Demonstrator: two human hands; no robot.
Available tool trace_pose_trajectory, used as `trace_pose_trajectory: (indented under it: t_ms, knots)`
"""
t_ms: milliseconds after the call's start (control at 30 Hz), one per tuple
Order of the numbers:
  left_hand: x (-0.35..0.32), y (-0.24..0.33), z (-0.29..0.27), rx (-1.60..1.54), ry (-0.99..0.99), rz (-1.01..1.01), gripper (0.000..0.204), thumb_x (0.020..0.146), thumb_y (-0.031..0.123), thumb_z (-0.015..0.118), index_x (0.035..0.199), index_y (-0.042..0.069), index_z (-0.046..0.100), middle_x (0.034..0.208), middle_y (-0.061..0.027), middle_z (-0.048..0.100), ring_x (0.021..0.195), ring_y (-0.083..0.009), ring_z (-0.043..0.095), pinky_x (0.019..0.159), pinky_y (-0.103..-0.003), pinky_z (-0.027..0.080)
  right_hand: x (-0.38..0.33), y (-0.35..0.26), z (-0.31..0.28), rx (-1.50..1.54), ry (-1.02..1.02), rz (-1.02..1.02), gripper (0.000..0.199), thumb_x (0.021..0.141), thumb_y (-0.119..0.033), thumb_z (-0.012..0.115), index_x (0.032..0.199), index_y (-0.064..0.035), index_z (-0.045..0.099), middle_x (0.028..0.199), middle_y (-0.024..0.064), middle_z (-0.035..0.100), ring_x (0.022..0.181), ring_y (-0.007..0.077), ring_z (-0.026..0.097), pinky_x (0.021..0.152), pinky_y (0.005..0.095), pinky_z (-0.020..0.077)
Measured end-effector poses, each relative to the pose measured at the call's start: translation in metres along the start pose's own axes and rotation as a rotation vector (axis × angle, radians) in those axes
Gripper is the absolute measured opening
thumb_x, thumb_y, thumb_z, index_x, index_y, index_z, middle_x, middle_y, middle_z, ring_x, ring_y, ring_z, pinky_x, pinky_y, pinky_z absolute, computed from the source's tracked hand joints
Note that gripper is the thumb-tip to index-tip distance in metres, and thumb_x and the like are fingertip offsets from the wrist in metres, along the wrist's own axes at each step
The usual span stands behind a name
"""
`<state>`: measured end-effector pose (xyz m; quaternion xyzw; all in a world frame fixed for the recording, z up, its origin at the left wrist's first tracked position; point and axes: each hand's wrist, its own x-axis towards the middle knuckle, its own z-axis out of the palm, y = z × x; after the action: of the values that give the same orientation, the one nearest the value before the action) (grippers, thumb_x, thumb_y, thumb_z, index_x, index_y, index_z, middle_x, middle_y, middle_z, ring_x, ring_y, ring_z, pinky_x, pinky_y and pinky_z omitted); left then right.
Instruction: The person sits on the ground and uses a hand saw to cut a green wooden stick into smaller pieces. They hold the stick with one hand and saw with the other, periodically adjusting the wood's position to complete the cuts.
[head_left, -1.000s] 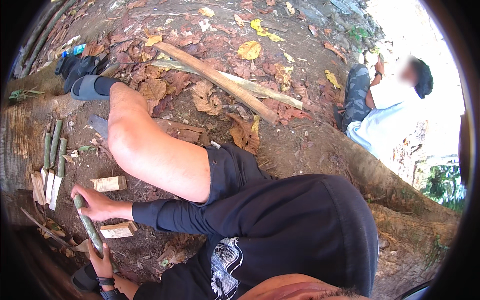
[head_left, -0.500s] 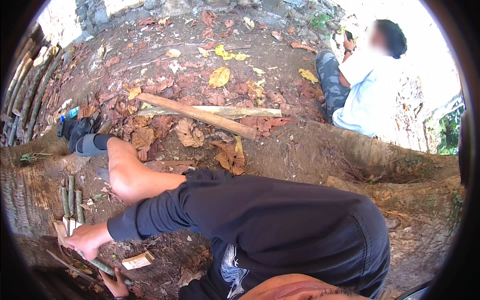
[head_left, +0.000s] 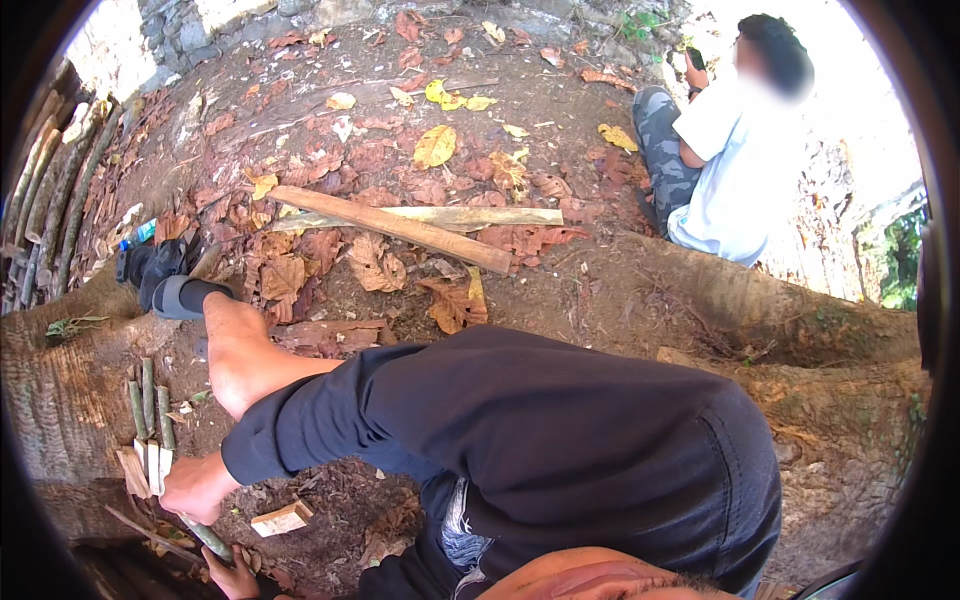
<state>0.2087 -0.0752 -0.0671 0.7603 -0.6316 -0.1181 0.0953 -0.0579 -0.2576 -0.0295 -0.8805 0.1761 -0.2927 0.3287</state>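
My right hand [head_left: 197, 487], in a dark sleeve, is closed around the upper end of a green-barked stick [head_left: 208, 541] at the lower left. Below it, the fingers of my left hand [head_left: 233, 574] grip the same stick near its lower end; the picture's dark rim hides part of that hand. Whether my right fist also holds a tool cannot be seen. Beside my right hand lie several short sticks [head_left: 148, 398] with pale, bare wood at their near ends. A flat wood piece [head_left: 133, 472] rests against these, and a pale wood block [head_left: 282, 519] lies right of my hands.
Two crossed planks [head_left: 400, 232] lie among dry leaves. A bundle of poles [head_left: 75, 190] leans at the far left, near a sandalled foot [head_left: 182, 296]. Thick tree roots [head_left: 800, 320] run along the right. Another person [head_left: 725, 150] sits at the upper right with a phone.
The view has shifted slightly. My right hand has come a little closer to my left along the stick, and both hands stay on it.
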Motion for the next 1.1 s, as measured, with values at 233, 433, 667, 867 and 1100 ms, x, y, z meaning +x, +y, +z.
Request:
trace_pose_trajectory:
  t_ms: [233, 433, 667, 867, 1100]
  knots:
    - [0.012, -0.043, -0.012, 0.009, -0.005, 0.163, 0.070, 0.100, 0.017, 0.080, 0.154, -0.009, 0.044, 0.118, -0.0230, 0.072, 0.099, -0.0307, 0.072, 0.089, -0.047, 0.059, 0.016, 0.003, 0.020, 0.017, 0.038, -0.054, 0.032, 0.074, -0.024, 0.077, 0.100, -0.0060, 0.079, 0.090, 0.0196, 0.077, 0.091, 0.0425, 0.076, 0.080, 0.0543, 0.0581]
    - [0.008, -0.060, 0.006, 0.050, 0.112, 0.224, 0.070, 0.099, 0.016, 0.080, 0.151, -0.016, 0.047, 0.121, -0.0288, 0.074, 0.111, -0.0362, 0.075, 0.100, -0.048, 0.056, 0.007, 0.013, 0.022, 0.040, 0.060, -0.057, 0.029, 0.073, -0.025, 0.079, 0.096, -0.0061, 0.079, 0.088, 0.0185, 0.077, 0.089, 0.0422, 0.076, 0.080, 0.0539, 0.0583]
    - [0.005, -0.044, 0.002, -0.165, 0.007, 0.076, 0.068, 0.098, 0.016, 0.080, 0.149, -0.016, 0.048, 0.116, -0.0264, 0.075, 0.105, -0.0335, 0.074, 0.098, -0.047, 0.056, 0.005, 0.013, 0.028, 0.048, 0.075, -0.048, 0.029, 0.073, -0.025, 0.079, 0.096, -0.0075, 0.080, 0.088, 0.0174, 0.078, 0.090, 0.0415, 0.076, 0.081, 0.0538, 0.0587]
    - [0.001, -0.009, 0.000, -0.184, -0.019, 0.088, 0.059, 0.101, 0.019, 0.077, 0.144, -0.015, 0.054, 0.112, -0.0237, 0.074, 0.102, -0.0307, 0.069, 0.096, -0.045, 0.054, 0.004, 0.017, 0.029, 0.032, 0.092, -0.056, 0.029, 0.073, -0.026, 0.078, 0.096, -0.0077, 0.080, 0.086, 0.0166, 0.077, 0.089, 0.0413, 0.076, 0.080, 0.0537, 0.0588]
    - [0.008, -0.001, 0.003, -0.254, -0.039, 0.106, 0.042, 0.101, 0.009, 0.072, 0.136, -0.011, 0.058, 0.103, -0.0173, 0.074, 0.096, -0.0263, 0.070, 0.091, -0.042, 0.056, -0.011, 0.009, 0.008, 0.016, 0.066, -0.007, 0.027, 0.075, -0.025, 0.078, 0.094, -0.0065, 0.079, 0.084, 0.0183, 0.076, 0.086, 0.0411, 0.076, 0.079, 0.0537, 0.0589]
